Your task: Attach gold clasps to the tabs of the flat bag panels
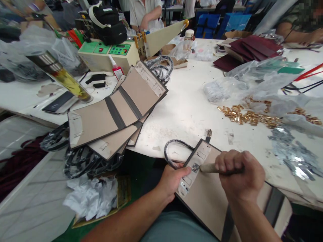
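Note:
A flat brown bag panel (pixel 209 198) with a dark border lies across the table edge and my lap. A black cord handle (pixel 174 148) loops from its top. My left hand (pixel 173 179) pinches the panel's pale upper strip beside a small metal fitting (pixel 195 167). My right hand (pixel 239 176) is a fist around a wooden-handled tool (pixel 210 168) whose tip touches that fitting.
A stack of similar open panels (pixel 118 114) lies to the left, over black handles (pixel 83 161). Gold metal clips (pixel 249 116) and silver pieces (pixel 292 151) are scattered to the right. A beige machine (pixel 111 53), plastic bags, maroon folders (pixel 247 48) and other people sit farther back.

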Motion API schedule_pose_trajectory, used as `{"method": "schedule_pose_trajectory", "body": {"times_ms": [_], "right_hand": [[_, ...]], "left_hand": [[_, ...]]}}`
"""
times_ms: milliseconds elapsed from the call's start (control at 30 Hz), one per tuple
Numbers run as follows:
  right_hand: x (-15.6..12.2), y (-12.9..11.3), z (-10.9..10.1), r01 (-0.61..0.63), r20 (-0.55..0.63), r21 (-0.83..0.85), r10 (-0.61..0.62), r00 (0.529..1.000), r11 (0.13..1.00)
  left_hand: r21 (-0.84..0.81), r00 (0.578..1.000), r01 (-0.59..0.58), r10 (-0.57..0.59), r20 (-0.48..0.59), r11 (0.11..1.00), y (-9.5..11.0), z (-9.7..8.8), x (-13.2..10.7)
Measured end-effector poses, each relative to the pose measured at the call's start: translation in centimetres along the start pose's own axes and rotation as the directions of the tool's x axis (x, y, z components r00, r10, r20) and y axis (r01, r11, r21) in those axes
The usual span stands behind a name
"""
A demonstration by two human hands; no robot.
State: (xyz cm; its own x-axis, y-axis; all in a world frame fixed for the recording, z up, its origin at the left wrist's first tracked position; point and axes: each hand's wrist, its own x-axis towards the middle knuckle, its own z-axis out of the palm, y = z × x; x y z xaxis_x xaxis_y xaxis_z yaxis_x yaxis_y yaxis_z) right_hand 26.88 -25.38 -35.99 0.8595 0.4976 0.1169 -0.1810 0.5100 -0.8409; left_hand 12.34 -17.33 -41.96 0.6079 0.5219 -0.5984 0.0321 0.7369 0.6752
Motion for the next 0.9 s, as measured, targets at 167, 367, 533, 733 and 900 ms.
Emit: {"method": "schedule_pose_trajectory", "body": {"times_ms": [167,367,533,733,900], "right_hand": [[-0.5,0.2,0.0,0.043,-0.033,0.006,-0.043,0.999,0.999],[-1.4,0.8,0.7,0.140,0.056,-0.081,-0.136,0.989,0.987],[-0.8,0.3,0.1,0.061,0.005,-0.024,-0.060,0.998,0.998],[0.3,0.2,-1.0,-0.019,-0.122,0.018,0.021,0.992,1.000],[-0.1,0.1,0.0,0.004,-0.114,-0.004,-0.004,0.993,1.000]], "left_hand": [[-0.012,1.000,0.014,-0.014,0.003,1.000,0.1,0.1,0.1],[0.008,1.000,0.023,-0.023,-0.014,1.000,0.0,0.1,0.1],[-0.030,0.999,0.033,-0.033,0.020,0.999,0.1,0.1,0.0],[-0.056,0.999,0.042,-0.040,0.027,0.998,0.1,0.0,0.0],[-0.073,0.998,0.044,-0.041,0.047,0.996,0.2,0.1,0.0]]}}
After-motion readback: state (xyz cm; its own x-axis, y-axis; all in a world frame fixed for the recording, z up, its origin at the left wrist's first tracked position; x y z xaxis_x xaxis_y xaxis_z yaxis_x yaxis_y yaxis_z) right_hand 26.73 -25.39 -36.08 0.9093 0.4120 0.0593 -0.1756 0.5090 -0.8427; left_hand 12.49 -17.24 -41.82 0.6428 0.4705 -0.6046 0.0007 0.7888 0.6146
